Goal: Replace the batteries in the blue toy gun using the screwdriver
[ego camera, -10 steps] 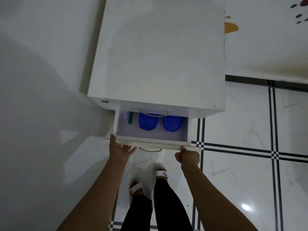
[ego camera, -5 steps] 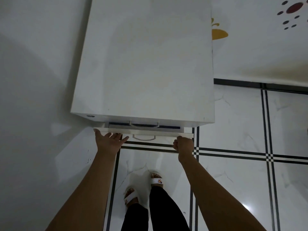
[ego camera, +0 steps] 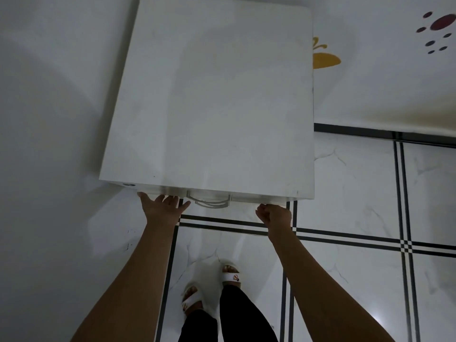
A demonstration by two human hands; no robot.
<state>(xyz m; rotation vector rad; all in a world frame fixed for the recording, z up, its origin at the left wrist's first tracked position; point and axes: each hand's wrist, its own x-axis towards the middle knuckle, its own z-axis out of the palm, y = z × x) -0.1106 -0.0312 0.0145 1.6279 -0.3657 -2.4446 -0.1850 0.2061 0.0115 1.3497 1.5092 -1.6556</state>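
Note:
A white drawer cabinet (ego camera: 212, 99) stands against the wall, seen from above. Its top drawer front (ego camera: 256, 198) sits flush under the cabinet top, with a curved metal handle (ego camera: 209, 201) at its middle. My left hand (ego camera: 161, 208) presses flat, fingers spread, against the left part of the drawer front. My right hand (ego camera: 274, 215) has its fingers curled, knuckles against the right part of the front, holding nothing. No toy gun, batteries or screwdriver are in view.
White wall on the left. Marble floor tiles (ego camera: 345, 193) with black stripe borders stretch to the right. My feet in white sandals (ego camera: 212, 285) stand just in front of the cabinet. A yellow decal (ego camera: 325, 59) and dark red dots (ego camera: 441, 23) mark the far wall.
The drawer, open a second ago and showing blue lids and a green item, has been pushed fully in by both hands. The contents are now hidden.

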